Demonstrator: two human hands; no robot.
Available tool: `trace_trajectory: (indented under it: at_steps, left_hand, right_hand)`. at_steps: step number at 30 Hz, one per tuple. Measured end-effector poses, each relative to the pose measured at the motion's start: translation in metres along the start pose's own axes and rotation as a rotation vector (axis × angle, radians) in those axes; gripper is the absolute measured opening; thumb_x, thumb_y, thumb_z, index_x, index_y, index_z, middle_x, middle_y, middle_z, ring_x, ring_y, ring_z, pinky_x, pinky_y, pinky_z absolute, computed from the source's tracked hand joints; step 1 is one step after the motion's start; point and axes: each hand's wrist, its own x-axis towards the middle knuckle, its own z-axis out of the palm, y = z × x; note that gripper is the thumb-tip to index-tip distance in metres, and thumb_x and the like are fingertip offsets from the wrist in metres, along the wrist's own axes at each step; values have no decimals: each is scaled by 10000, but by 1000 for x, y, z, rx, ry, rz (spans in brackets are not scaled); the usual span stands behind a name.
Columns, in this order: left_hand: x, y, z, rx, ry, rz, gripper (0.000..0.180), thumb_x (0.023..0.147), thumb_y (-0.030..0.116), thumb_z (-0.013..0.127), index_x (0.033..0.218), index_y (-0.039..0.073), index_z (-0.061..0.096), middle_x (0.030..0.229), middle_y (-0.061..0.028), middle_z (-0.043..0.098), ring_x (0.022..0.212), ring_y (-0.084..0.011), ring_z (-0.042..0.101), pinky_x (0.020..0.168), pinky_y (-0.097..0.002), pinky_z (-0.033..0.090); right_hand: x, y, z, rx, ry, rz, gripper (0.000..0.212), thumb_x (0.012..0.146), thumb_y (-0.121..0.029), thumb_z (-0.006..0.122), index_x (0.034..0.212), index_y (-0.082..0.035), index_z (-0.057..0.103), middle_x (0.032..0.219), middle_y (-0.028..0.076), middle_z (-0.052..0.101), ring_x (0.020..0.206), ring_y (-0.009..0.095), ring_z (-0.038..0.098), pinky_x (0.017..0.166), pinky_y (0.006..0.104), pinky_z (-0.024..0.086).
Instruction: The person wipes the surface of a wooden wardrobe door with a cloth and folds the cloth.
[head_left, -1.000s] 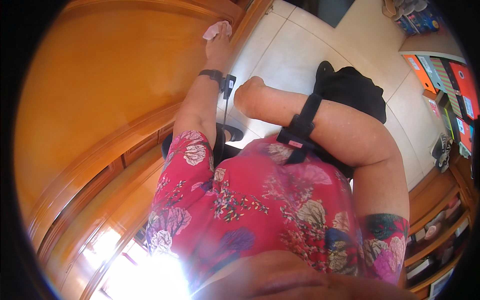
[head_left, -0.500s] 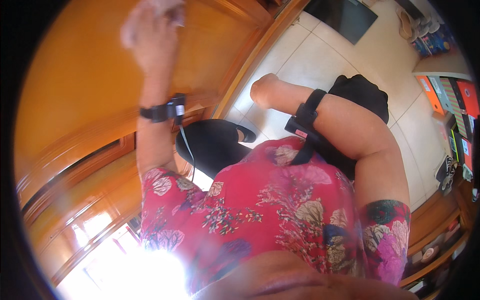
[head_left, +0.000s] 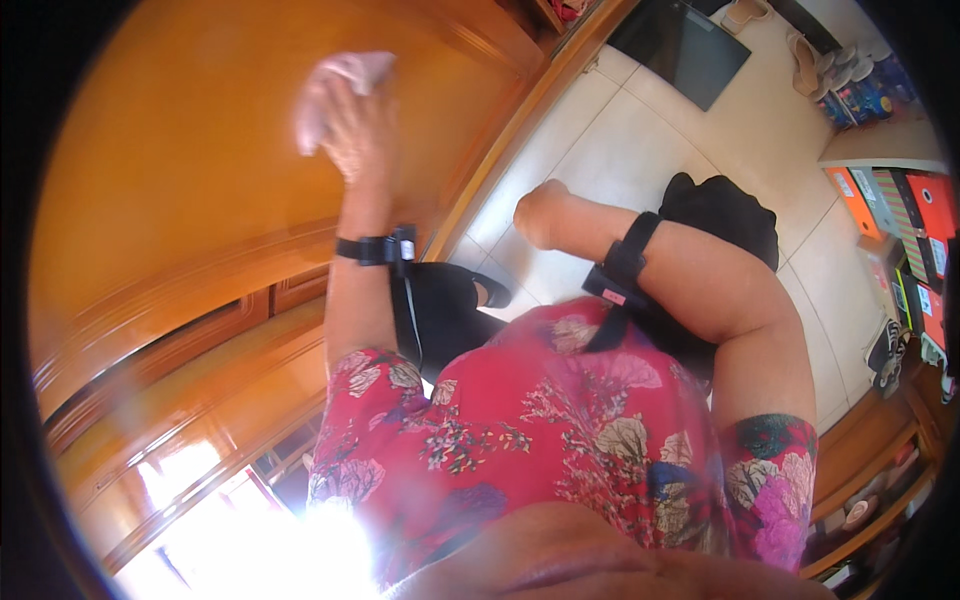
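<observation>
My left hand [head_left: 350, 130] presses a pale pink cloth [head_left: 318, 100] against a glossy orange-brown wooden panel [head_left: 200, 150]. The fingers spread over the cloth, which sticks out past the fingertips and on the hand's left side. Some blur softens its edges. A black strap with a small device [head_left: 375, 250] sits on my left wrist. My right arm is bent across my front, with another strapped black device [head_left: 612, 280] on the forearm. At its end, my right hand [head_left: 545, 213] looks rounded and its fingers do not show. Nothing is visible in it.
Wooden ledges and drawer fronts [head_left: 215, 340] run below the panel on the left. Pale floor tiles [head_left: 600, 130] lie beyond my dark-clad legs. A dark flat glossy thing [head_left: 685, 50] lies at the far side. Shoes [head_left: 805, 70] and coloured boxes [head_left: 915, 220] stand at right.
My left hand has moved with the cloth across the panel, nearer to me and to the right. My right arm stays bent in about the same place; the view has shifted slightly.
</observation>
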Motion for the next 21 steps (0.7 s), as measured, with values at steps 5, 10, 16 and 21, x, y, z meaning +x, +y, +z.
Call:
trace_trajectory:
  at_steps: [5,10,16,21]
  left_hand:
    - [-56,64,35,-20,-598,180,509,934,271,581,1419,136,503,1596,-124,253,1492,-291,199,1013,-532,476]
    - [-49,90,11,-321,-860,162,542,904,127,538,1443,102,479,1632,-43,218,1421,-161,345,947,-398,498]
    - [-106,92,105,-208,-399,361,519,953,188,473,1464,94,464,1652,-38,160,1476,-143,247,1139,-364,284]
    - [-57,67,61,-10,-514,323,547,922,211,559,1455,124,471,1643,-26,171,1495,-189,205,1097,-403,390]
  right_hand:
    - [-13,-29,-23,-5,-5,-132,223,828,-103,602,978,-92,767,1044,95,737,993,262,704,739,398,546]
    - [-9,-54,-46,-59,-230,18,230,833,-109,611,1003,-82,764,1060,113,735,1015,278,700,766,396,542]
    - [4,-43,-44,-83,-228,2,226,834,-106,625,1011,-94,767,1065,106,735,1006,267,703,760,393,549]
    - [19,-1,-27,-74,-228,23,213,817,-109,636,979,-105,774,1027,87,741,955,271,714,707,421,568]
